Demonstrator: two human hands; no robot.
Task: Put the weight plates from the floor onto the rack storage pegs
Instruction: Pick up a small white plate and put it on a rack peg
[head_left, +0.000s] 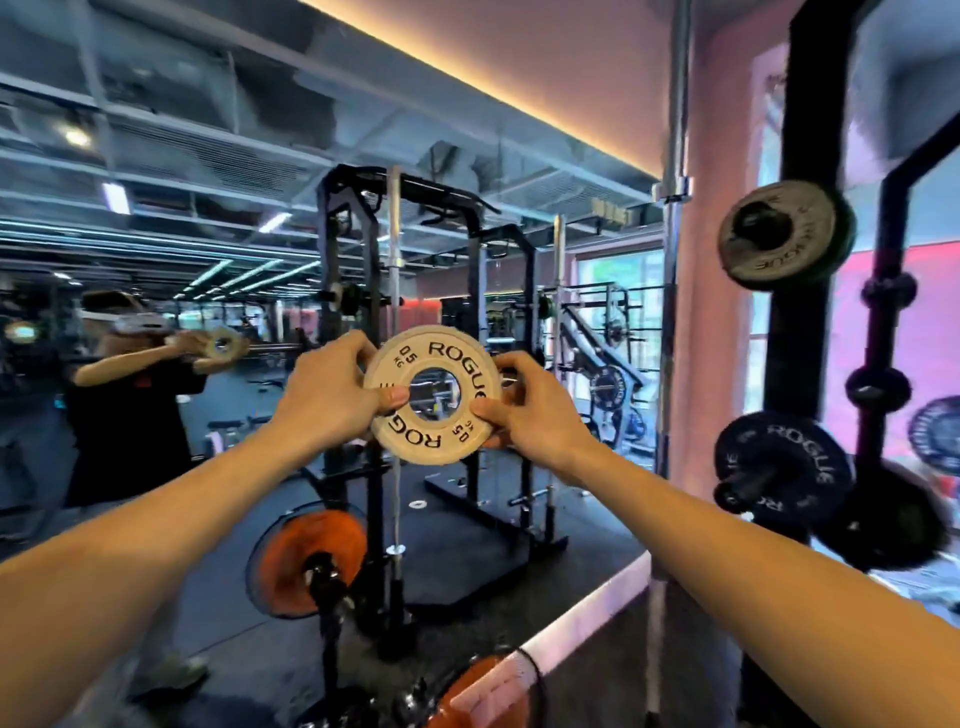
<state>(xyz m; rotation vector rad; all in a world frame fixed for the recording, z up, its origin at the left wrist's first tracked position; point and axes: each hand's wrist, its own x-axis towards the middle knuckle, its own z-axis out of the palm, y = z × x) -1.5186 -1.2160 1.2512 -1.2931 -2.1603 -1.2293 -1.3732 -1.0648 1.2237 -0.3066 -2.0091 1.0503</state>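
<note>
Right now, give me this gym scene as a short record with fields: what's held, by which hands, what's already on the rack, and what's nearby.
held item: small white Rogue plate, marked 0.5 KG, face toward the camera
left hand: grips the plate's left edge, thumb at the centre hole
right hand: grips the plate's right edge
rack on right: black upright with a pale plate on an upper peg and a black plate lower down
below the hands: orange plate on a peg
left side: mirror reflection of the person
</note>
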